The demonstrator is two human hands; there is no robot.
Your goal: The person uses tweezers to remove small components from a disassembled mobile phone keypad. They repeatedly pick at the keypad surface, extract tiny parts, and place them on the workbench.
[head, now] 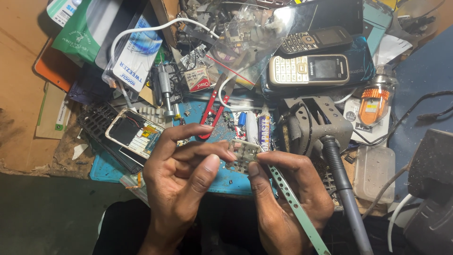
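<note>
My left hand (181, 177) and my right hand (283, 189) meet over the front of a cluttered bench. Between their fingertips sits a small pale keypad board (243, 153), pinched on its left by my left thumb and fingers and on its right by my right thumb and forefinger. My right hand also carries pale green tweezers (297, 210), whose perforated handle runs down to the lower right while the tip lies against the board. An opened phone body (134, 132) with exposed parts lies just left of my left hand.
Red-handled cutters (212, 111) lie behind the board on a blue mat (106, 170). Two keypad phones (309, 69) rest at the back right. A soldering iron stand with a black hose (339, 174) is to the right, beside an orange lamp (373, 101) and a clear plastic box (375, 172).
</note>
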